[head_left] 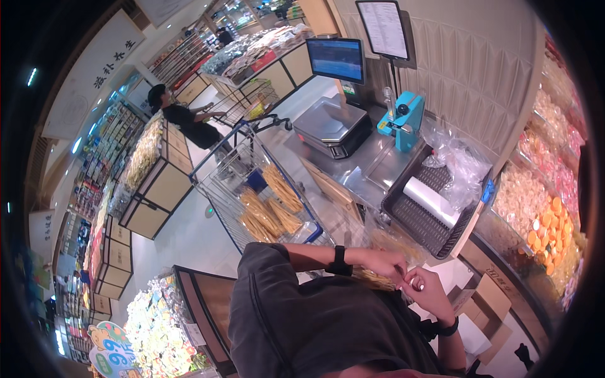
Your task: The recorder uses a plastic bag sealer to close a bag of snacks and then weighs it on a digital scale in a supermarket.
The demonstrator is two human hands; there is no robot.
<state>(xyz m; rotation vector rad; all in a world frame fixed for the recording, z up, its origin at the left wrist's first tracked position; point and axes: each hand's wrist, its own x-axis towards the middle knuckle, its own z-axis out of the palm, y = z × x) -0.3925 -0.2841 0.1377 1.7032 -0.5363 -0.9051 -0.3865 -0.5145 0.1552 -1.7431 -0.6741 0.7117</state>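
Note:
My left hand (388, 264), with a black watch band on the wrist, is in front of my torso, its fingers pinched at the edge of a clear plastic bag (396, 242). The fingertips of my right hand (427, 289) meet it there, closed on the same plastic; a dark band circles that wrist. Yellowish dried sticks (373, 279) show in the bag, below and beside my left hand. What exactly lies between the fingertips is too small to tell. More bagged sticks (267, 215) lie in a shopping cart (215, 208) at the left.
A metal counter (345, 172) carries a scale (331, 125), a turquoise bag sealer (404, 120) and a dark woven basket (416, 248) with a plastic roll (431, 201) and loose bags. Cardboard boxes (489, 297) lie at lower right. A person (189, 123) pushes another cart beyond mine.

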